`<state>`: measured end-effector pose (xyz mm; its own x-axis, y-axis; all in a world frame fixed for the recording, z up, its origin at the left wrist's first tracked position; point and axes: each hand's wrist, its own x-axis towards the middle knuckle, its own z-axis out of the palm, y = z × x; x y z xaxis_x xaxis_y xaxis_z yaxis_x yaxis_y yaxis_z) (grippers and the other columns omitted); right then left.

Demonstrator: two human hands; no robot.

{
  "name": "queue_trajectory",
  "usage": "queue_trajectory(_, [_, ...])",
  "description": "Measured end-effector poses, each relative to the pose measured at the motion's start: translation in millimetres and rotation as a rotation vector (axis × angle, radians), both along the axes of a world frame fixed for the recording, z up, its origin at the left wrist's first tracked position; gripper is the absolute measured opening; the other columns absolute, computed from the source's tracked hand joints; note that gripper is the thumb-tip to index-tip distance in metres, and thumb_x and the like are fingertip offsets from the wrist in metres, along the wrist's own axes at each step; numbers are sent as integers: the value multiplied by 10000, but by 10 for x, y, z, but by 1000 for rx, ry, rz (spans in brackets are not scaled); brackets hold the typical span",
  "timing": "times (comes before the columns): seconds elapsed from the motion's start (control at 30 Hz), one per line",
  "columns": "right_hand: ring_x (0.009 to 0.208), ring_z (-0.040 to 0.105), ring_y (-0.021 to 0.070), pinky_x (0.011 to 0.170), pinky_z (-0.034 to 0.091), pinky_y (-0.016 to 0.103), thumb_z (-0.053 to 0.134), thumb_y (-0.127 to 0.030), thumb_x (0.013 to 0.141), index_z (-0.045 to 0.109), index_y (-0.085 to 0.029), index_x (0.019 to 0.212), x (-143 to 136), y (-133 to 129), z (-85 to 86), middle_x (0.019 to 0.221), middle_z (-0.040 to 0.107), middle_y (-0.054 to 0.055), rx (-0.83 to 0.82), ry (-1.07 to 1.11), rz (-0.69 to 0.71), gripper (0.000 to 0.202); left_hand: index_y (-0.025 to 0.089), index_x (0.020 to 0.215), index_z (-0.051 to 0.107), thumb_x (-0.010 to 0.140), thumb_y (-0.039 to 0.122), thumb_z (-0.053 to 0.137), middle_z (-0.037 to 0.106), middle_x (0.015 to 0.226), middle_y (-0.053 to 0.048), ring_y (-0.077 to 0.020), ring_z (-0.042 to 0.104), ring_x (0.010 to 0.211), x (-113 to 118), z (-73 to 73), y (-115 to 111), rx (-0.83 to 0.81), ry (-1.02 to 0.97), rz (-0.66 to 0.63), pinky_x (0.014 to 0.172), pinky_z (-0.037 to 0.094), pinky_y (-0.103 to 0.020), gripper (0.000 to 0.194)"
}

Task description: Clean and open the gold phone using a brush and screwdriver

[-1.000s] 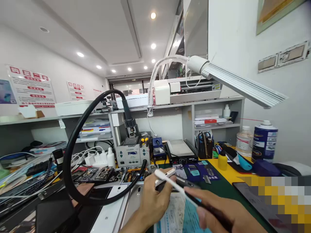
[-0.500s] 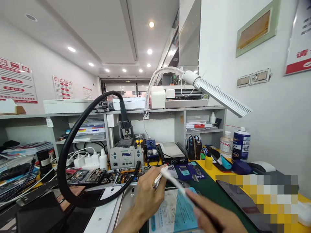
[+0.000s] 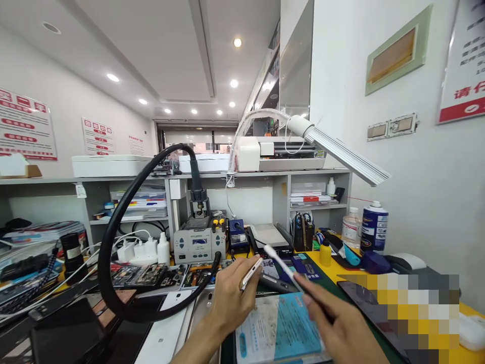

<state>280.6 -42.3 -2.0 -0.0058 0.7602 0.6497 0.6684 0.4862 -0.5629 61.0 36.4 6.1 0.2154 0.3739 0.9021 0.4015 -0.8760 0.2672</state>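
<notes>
My left hand (image 3: 235,288) is wrapped round a phone (image 3: 250,274), whose pale bottom edge with its port faces right. My right hand (image 3: 337,313) holds a thin brush (image 3: 282,265) with a white tip and a dark handle. The white tip points up and left, a little to the right of the phone, apart from it. Beneath both hands lies a flat white and blue package (image 3: 282,326) on a dark green mat (image 3: 379,336).
A thick black hose (image 3: 104,258) loops at the left from a grey soldering station (image 3: 199,245). Circuit boards (image 3: 142,275) and a white tablet (image 3: 162,333) lie left. At right are a dark phone (image 3: 369,313), a yellow bottle (image 3: 325,254) and a blue spray can (image 3: 374,227).
The brush has shifted up and right, away from the phone, and looks less blurred. The phone's end now faces the camera more. The whole view has moved slightly.
</notes>
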Motion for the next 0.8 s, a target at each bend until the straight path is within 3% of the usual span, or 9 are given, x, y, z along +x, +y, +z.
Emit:
queue_trajectory(0.03, [1027,764,239,781,625,212,549,-435,959,727,-247,1272,-10,8,-5,1116,797,35,-28,10,-29,406,201,1208,666,965,108,553,729,960,-80,-181,673,839,-6,2,0,1,-1,3,740,532,-294,283])
queue_trajectory(0.17, [1052,755,246,871,599,217,609,-441,909,742,-285,1246,-29,17,-39,1201,767,35,63,-58,111,395,203,1242,650,959,111,568,731,995,-90,-184,676,857,-23,-3,3,14,-11,6,742,533,-292,308])
queue_trajectory(0.3, [1137,713,244,860,600,230,520,-419,980,717,-244,1285,-30,10,-24,1239,742,39,-56,-28,-41,403,209,1242,646,964,115,557,730,971,-86,-184,672,836,-24,-12,17,38,-3,-1,745,536,-299,307])
queue_trajectory(0.33, [1175,691,250,943,566,260,559,-403,967,694,-257,1314,-34,6,-20,1287,717,36,-25,-62,16,401,209,1240,646,961,117,561,728,954,-84,-185,669,819,-23,-14,20,42,1,1,728,535,-298,306])
queue_trajectory(0.43, [1142,711,263,934,579,281,575,-371,951,732,-267,1263,-45,7,-26,1268,729,42,84,-103,122,364,203,1212,653,950,114,571,728,929,-84,-189,663,787,-29,-21,35,61,5,11,698,536,-300,289])
queue_trajectory(0.53, [1086,738,243,811,616,220,551,-390,981,709,-240,1294,-39,14,-60,1206,758,44,17,-26,-49,382,201,1209,650,942,99,570,740,979,-93,-195,680,835,-51,-27,61,91,7,14,730,551,-306,297])
queue_trajectory(0.57, [1127,718,247,877,597,236,565,-384,976,684,-247,1328,-36,13,-74,1254,737,45,61,-26,-77,396,200,1215,647,939,93,569,741,989,-94,-196,684,846,-61,-27,71,98,10,14,739,556,-307,306])
queue_trajectory(0.7, [1085,741,247,803,626,209,534,-351,980,701,-230,1307,-7,8,-75,1238,750,71,94,-132,86,386,191,1211,643,921,77,580,747,1009,-99,-205,693,870,-90,-16,90,135,22,22,751,568,-316,318])
queue_trajectory(0.8, [1138,712,246,851,602,208,564,-383,981,683,-227,1328,10,9,-51,1263,734,46,43,-49,-89,398,193,1205,641,913,71,589,748,990,-96,-203,692,849,-85,-3,82,163,30,23,726,570,-309,321])
